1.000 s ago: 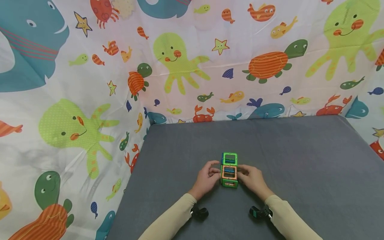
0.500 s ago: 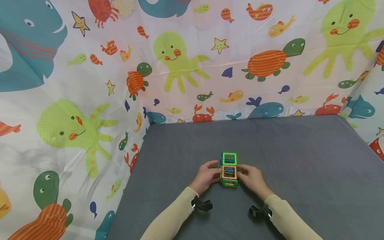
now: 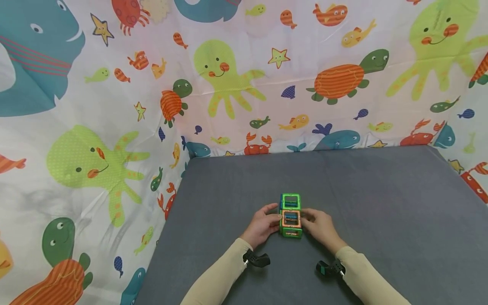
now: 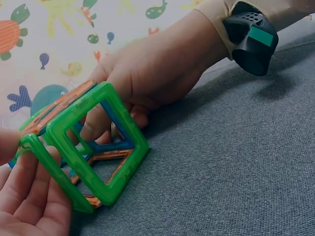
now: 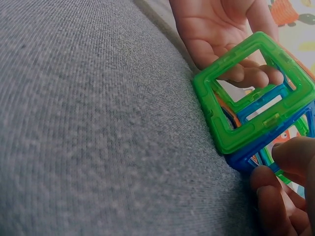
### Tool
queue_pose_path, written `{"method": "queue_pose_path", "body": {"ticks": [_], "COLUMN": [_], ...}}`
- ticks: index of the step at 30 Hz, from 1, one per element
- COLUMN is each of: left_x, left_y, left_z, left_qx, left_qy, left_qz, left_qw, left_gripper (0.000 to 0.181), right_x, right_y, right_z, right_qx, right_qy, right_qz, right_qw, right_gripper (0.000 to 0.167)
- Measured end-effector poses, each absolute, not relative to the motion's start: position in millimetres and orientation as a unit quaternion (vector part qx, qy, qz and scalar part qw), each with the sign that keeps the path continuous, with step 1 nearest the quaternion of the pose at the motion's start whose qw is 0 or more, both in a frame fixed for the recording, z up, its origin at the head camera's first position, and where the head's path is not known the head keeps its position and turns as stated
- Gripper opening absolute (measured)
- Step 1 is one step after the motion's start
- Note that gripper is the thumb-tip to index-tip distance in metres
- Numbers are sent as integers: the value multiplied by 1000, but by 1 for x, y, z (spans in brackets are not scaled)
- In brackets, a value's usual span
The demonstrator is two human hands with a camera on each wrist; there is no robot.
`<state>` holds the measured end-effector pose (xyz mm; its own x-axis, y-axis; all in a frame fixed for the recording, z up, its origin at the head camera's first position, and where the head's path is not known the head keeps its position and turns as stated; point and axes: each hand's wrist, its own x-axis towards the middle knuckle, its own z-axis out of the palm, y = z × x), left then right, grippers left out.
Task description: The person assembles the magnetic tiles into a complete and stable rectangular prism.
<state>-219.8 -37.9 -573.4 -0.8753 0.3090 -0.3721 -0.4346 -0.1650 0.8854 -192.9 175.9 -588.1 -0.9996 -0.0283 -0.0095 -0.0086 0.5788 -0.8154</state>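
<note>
A block of magnetic tiles [image 3: 291, 218] stands on the grey cloth in the head view: two cube-like frames in a row, with green, orange and blue open square tiles. At its left side my left hand [image 3: 262, 224] holds a green tile [image 4: 96, 142] by the near corner, thumb above and fingers along the side. My right hand [image 3: 321, 228] is at the opposite side, thumb and fingers pinching around a blue tile [image 5: 241, 160]. Through the green frame in the right wrist view, the left fingertips [image 5: 256, 76] show curled. Part of the right fingers is hidden behind tiles.
The grey cloth-covered table [image 3: 362, 190] spreads around the block. Behind and to the left hangs a white curtain [image 3: 244, 140] printed with sea animals. A black wrist camera sits on each forearm [image 3: 257, 258].
My left wrist has turned and moved slightly up and right, with its fingers shifting along the block's side. The right hand and the block have hardly moved.
</note>
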Motion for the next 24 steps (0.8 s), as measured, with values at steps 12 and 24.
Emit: {"method": "queue_pose_path", "body": {"ticks": [12,24], "left_x": [-218,-213], "left_y": [-35,-34], "left_z": [-579,-577], "left_qx": [-48,-64], "left_qy": [570,568], "left_qz": [783,789], "left_qw": [242,224], "left_gripper": [53,51], "right_x": [-194,-190], "right_y": [177,174], "right_z": [-589,-592], "right_qx": [-10,-14], "right_qy": [889,892], "right_qz": [-459,-451], "right_qw": [9,-3], "right_gripper": [36,35]}}
